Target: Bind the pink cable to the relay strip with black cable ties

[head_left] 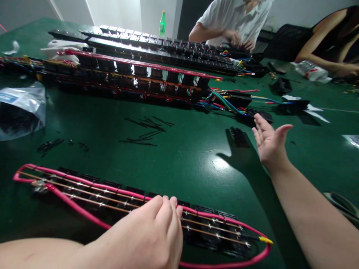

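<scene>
Across the lower part of the view lies a long strip of black modules (206, 235) with thin copper rods soldered along it. A thick red cable (84, 179) loops round the strip and is tied to it with black ties. My left hand (153, 228) is closed over the strip's middle, and its fingertips curl past the far edge by the cable. My right hand (270, 144) is raised over the table at the right, fingers stretched and thumb apart, holding nothing. Nearest to it are a small black ribbed part (239, 137) and its own shadow.
Loose black cable ties (148, 130) and small black bits (50, 145) lie on the green table (179, 160). A clear plastic bag (24, 108) sits left. Long wired black strips (146, 80) stretch across behind. Two people work opposite, near a green bottle (162, 24).
</scene>
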The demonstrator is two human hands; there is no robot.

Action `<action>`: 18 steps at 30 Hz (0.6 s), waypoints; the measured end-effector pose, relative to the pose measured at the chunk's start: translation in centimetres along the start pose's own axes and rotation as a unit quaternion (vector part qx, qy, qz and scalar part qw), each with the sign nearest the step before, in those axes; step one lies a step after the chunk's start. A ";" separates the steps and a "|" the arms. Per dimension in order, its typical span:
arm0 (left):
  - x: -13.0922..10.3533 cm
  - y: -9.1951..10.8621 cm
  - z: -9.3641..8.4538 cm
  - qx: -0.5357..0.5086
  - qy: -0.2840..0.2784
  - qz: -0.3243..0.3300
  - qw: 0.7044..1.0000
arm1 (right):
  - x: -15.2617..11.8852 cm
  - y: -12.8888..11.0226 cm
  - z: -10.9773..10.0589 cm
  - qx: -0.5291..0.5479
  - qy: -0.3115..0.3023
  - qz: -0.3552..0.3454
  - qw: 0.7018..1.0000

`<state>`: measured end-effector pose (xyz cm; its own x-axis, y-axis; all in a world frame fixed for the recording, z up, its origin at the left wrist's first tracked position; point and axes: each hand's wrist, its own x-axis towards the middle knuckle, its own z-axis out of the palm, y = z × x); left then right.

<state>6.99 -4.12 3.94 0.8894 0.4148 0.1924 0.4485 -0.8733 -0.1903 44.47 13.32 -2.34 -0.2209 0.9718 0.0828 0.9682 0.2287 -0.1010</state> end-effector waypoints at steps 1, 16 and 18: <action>0.0 0.0 0.0 -0.001 0.001 0.005 1.000 | 0.2 0.4 0.1 0.038 -0.001 0.005 0.999; 0.1 0.0 0.1 0.005 0.008 0.008 1.000 | 1.8 1.7 0.4 0.162 -0.041 0.007 0.986; 0.1 0.0 0.1 0.004 0.012 0.001 1.000 | 1.8 1.7 0.4 0.137 -0.046 0.000 0.990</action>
<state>7.15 -4.06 3.83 0.8879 0.4069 0.2146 0.4475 -0.8720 -0.1983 45.63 15.52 -2.76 -0.2433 0.9699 -0.0054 0.9031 0.2245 -0.3662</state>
